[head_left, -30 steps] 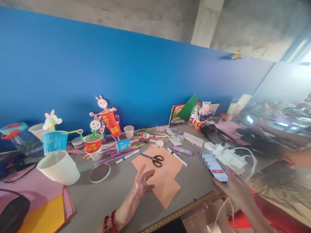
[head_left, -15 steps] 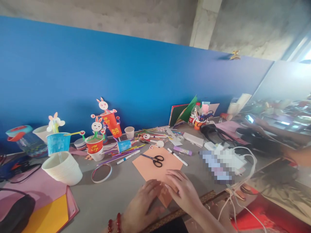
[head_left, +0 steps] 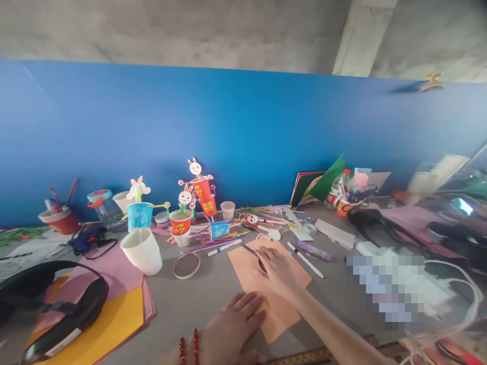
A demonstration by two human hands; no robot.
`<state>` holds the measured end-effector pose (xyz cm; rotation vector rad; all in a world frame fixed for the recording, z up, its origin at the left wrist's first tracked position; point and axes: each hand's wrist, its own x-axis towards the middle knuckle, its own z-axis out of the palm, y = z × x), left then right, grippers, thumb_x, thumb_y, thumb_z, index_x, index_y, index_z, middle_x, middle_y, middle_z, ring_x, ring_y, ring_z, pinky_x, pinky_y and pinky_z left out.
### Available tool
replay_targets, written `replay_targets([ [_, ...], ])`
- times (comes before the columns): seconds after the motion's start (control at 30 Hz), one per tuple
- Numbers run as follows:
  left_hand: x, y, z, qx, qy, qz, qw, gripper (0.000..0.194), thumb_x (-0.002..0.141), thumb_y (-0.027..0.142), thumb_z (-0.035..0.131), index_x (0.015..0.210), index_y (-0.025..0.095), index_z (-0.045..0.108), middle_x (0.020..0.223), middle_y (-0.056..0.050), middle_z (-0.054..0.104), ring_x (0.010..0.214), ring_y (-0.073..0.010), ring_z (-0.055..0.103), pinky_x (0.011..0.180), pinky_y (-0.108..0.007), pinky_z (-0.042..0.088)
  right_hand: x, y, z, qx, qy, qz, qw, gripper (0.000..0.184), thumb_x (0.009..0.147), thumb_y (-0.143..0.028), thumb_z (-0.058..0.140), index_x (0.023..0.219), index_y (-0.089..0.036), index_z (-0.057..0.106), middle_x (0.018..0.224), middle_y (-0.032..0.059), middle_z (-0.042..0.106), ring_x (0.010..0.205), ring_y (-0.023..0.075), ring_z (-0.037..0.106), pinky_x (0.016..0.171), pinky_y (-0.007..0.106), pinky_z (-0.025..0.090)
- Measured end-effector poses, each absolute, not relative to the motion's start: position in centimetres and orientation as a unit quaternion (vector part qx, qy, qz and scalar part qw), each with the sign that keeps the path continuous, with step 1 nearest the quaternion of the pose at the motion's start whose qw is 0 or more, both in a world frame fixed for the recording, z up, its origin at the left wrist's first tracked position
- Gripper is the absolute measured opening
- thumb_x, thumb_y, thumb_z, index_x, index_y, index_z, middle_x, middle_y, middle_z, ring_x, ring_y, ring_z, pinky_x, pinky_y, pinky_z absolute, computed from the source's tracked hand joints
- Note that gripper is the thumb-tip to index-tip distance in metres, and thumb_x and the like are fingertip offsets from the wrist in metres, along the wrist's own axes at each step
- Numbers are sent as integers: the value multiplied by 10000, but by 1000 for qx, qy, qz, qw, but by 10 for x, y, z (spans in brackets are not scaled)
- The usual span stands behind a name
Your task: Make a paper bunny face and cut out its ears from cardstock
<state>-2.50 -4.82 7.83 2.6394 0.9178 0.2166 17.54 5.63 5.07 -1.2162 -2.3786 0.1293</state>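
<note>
Sheets of orange paper point(head_left: 281, 317) lie on the grey table in front of me. My left hand point(head_left: 238, 324), with red bead bracelets at the wrist, rests open and palm down at the paper's left edge. My right hand point(head_left: 276, 268) reaches over the paper, its fingers and thumb closed around the handles of a pair of scissors point(head_left: 251, 250). The handles are mostly hidden under the fingers, and the dark blades point up and left. A white marker point(head_left: 304, 259) and a purple glue stick point(head_left: 314, 251) lie just right of that hand.
Rabbit figures on paper cups point(head_left: 180, 223) stand at the back left, near stacked white cups point(head_left: 141, 251) and a tape ring point(head_left: 186, 265). Headphones point(head_left: 87, 309) lie on coloured paper at left. A blurred-out phone point(head_left: 380, 294) and white cables point(head_left: 474, 299) are at right.
My right hand has put the phone down at the right, passed over the orange paper and moved forward onto the scissors. My left hand has come down flat. The view has turned right-to-left.
</note>
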Motion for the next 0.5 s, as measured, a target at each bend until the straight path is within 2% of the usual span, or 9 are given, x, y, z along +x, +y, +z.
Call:
replay_targets([
  [0.07,-29,-48,71,932,326,72,142,713,922,682,485,1471,230,437,1588,-143,380,1465,-374,324,1193,-556,257,178,65,46,-449,-865,46,219,452,852,-184,668,1297,-143,597,1329,174,636,1203,361,578,987,516,504],
  [0.17,-34,-44,56,944,303,74,107,699,939,672,461,1486,239,410,1605,-131,350,1470,-361,320,1198,-552,248,183,70,40,-448,-868,42,208,384,879,-160,620,1262,-187,632,1289,128,674,1175,331,603,965,484,518],
  [0.27,-37,-37,40,952,284,84,72,610,976,540,507,1499,253,382,1613,-119,333,1471,-335,327,1196,-513,271,191,73,38,-449,-868,34,210,366,887,-113,562,1228,-211,651,1265,98,690,1145,293,620,948,446,526],
  [0.37,-37,-32,26,953,289,80,45,540,981,371,557,1486,276,392,1580,-123,393,1438,-335,393,1176,-500,308,206,75,36,-453,-865,22,215,367,873,-95,544,1199,-209,668,1237,83,704,1124,274,634,956,427,528],
  [0.5,-34,-28,18,950,292,102,40,513,984,311,566,1472,319,407,1544,-111,452,1397,-322,459,1159,-472,336,228,76,32,-468,-856,0,220,371,855,-111,553,1192,-205,676,1234,81,711,1134,275,639,972,432,526],
])
